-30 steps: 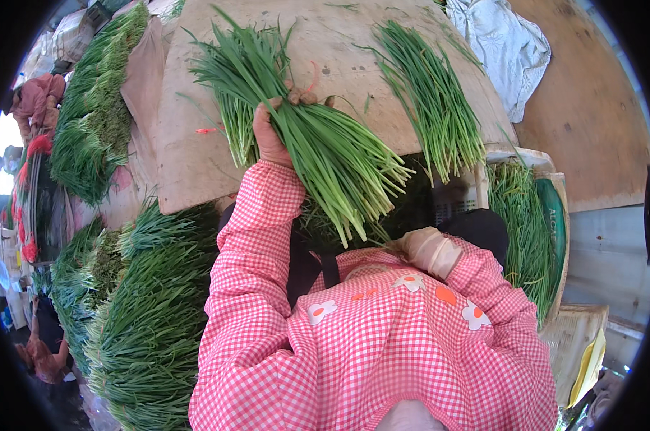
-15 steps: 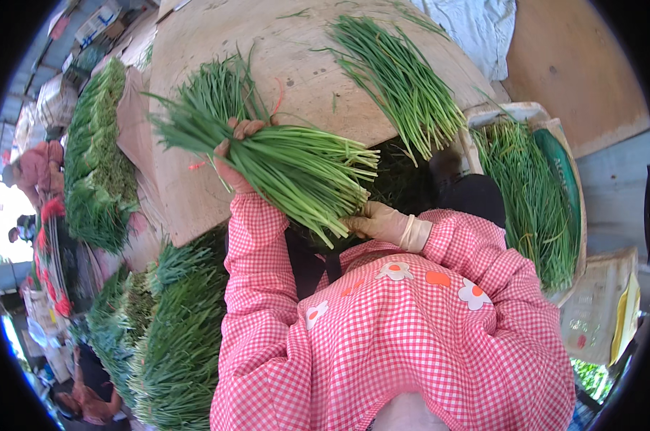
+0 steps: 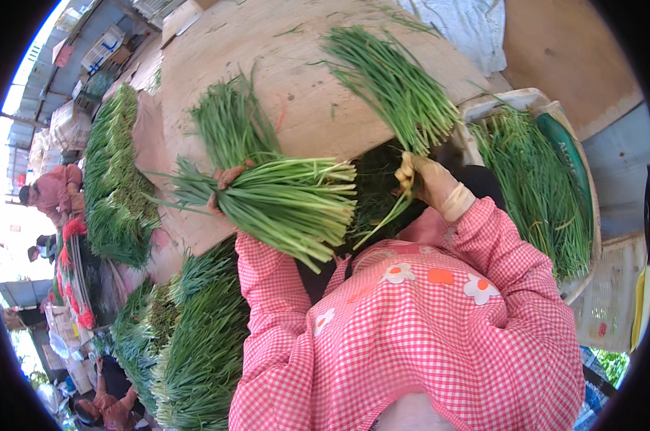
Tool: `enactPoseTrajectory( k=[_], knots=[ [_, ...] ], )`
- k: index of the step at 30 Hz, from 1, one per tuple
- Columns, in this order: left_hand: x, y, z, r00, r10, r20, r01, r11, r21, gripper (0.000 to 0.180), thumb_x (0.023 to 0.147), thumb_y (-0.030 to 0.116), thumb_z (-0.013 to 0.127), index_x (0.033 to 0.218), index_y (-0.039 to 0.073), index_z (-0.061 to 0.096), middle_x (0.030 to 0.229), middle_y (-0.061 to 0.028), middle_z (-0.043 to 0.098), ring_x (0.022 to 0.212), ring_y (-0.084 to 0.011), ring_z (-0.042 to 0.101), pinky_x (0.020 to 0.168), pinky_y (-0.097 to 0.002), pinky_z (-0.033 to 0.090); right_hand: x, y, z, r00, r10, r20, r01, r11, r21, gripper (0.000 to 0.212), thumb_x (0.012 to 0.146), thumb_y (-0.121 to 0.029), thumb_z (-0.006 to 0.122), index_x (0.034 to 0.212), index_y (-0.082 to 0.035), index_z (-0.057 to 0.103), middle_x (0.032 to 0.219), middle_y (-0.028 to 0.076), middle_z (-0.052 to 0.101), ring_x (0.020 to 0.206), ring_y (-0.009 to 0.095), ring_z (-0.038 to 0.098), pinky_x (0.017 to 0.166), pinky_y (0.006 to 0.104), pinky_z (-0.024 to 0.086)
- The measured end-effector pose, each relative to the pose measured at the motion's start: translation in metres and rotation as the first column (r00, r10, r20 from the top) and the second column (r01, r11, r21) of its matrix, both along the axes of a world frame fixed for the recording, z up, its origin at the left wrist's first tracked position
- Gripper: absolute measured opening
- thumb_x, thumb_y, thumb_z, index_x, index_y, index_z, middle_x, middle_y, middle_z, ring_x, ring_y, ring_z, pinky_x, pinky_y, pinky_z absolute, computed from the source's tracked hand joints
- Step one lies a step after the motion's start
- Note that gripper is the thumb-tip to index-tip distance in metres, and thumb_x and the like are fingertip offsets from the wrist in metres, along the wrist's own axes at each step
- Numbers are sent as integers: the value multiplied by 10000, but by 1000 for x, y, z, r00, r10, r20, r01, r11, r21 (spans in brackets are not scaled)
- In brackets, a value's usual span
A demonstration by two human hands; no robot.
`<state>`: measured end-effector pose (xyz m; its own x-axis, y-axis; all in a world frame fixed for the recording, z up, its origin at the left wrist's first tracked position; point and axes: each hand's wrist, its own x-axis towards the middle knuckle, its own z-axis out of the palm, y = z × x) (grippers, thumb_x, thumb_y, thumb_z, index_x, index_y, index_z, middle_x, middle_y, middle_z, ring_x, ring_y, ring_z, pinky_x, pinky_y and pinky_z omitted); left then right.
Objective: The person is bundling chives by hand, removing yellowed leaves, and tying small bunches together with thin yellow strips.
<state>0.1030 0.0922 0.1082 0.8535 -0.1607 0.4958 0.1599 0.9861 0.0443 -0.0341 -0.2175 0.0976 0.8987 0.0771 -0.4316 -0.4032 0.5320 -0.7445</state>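
My left hand (image 3: pixel 224 188) is wrapped round a thick bunch of garlic chives (image 3: pixel 289 205), its pale stem ends fanned out to the right and its green tips to the left. Apart from the bunch, my gloved right hand (image 3: pixel 425 179) pinches a few loose chive stalks (image 3: pixel 386 219) that hang down to the left. Behind the held bunch, another pile of chives (image 3: pixel 235 122) lies on the wooden board, its near end hidden. Beyond my right hand a further bundle of chives (image 3: pixel 393 82) rests on the board, stem ends over its near edge.
The wooden board (image 3: pixel 267 54) spans the far side. At right stands a pale crate (image 3: pixel 529 97) full of chives. Stacked chives (image 3: pixel 203 337) fill the near left, with another long stack (image 3: pixel 113 187) beyond. Several people (image 3: pixel 52 190) are farther left. A pale cloth (image 3: pixel 468 29) lies at the back.
My right hand has left the bunch's stem ends and moved right and up, with a few stalks now in its fingers. The left hand has lowered slightly with the bunch.
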Motion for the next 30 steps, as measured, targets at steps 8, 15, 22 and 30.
enactPoseTrajectory(
  k=[8,15,22,30],
  knots=[
    [-25,-13,7,987,-94,-130,96,995,9,509,785,273,525,1219,28,421,872,49,514,950,-112,497,1071,-406,173,29,-14,47,974,-3,227,1,1000,9,313,918,-382,463,781,-106,519,782,22,560,607,90,477,575,232,416],
    [-23,-17,-2,973,-222,-56,220,975,-36,415,802,259,500,1152,38,469,882,37,507,949,-101,499,1078,-439,192,51,-4,68,915,214,342,-26,878,-478,344,916,-395,468,796,-85,558,692,-16,518,599,78,442,545,194,363],
    [-24,-25,7,984,-27,-175,102,895,434,375,741,346,538,996,72,538,1153,-104,496,1151,-283,466,966,-511,363,86,62,71,687,684,246,-197,501,-843,417,910,-410,456,777,-32,573,669,7,531,607,122,487,581,246,412],
    [-23,-24,1,979,-99,-179,147,948,282,342,727,299,563,967,59,521,819,-17,530,837,-180,523,960,-440,361,88,96,47,587,796,147,-397,441,-805,378,895,-364,481,1098,-46,501,818,119,584,728,210,562,700,308,451]
  ],
)
